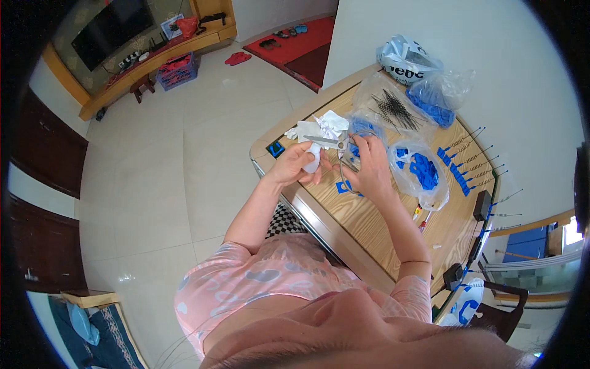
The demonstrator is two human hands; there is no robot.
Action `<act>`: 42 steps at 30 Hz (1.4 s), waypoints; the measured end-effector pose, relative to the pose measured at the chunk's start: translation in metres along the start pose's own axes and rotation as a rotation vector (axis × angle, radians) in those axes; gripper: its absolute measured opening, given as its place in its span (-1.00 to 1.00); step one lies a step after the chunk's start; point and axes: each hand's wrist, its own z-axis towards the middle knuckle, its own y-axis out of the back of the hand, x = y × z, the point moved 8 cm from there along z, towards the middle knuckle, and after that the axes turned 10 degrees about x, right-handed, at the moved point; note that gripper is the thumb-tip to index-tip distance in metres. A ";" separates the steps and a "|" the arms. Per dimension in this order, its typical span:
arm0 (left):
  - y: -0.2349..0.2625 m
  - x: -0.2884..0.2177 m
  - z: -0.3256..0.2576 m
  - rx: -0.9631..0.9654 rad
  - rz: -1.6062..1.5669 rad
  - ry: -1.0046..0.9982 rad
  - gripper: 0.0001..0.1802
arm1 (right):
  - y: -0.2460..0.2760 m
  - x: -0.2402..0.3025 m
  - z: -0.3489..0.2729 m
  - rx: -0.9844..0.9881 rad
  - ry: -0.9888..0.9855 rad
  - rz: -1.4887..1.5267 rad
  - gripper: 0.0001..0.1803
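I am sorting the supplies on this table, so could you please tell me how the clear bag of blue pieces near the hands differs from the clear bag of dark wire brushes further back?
The bag of blue pieces holds chunky bright blue plastic parts; the bag of wire brushes holds thin dark bristly sticks. The bag of blue pieces bulges, close to the right hand; the bag of wire brushes lies flatter, further away. Both are clear plastic, resting on the wooden table.

Scissors (329,142): I see them at the table (369,227) near edge, between my hands.
Bags (421,169): right of them, others toward the far corner.
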 end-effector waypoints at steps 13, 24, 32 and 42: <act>0.007 -0.001 0.001 -0.142 0.220 0.032 -0.71 | 0.000 0.006 0.002 0.000 -0.032 -0.082 -0.26; 0.010 -0.004 0.001 -0.200 0.426 0.035 -0.60 | -0.002 0.002 -0.002 0.037 -0.076 -0.135 -0.37; 0.009 -0.019 0.002 -0.246 0.691 -0.036 -0.72 | -0.034 -0.026 -0.012 0.277 -0.289 0.394 -0.52; 0.015 -0.018 0.001 -0.318 0.810 -0.080 -0.67 | 0.005 0.009 -0.002 0.024 -0.088 -0.009 -0.39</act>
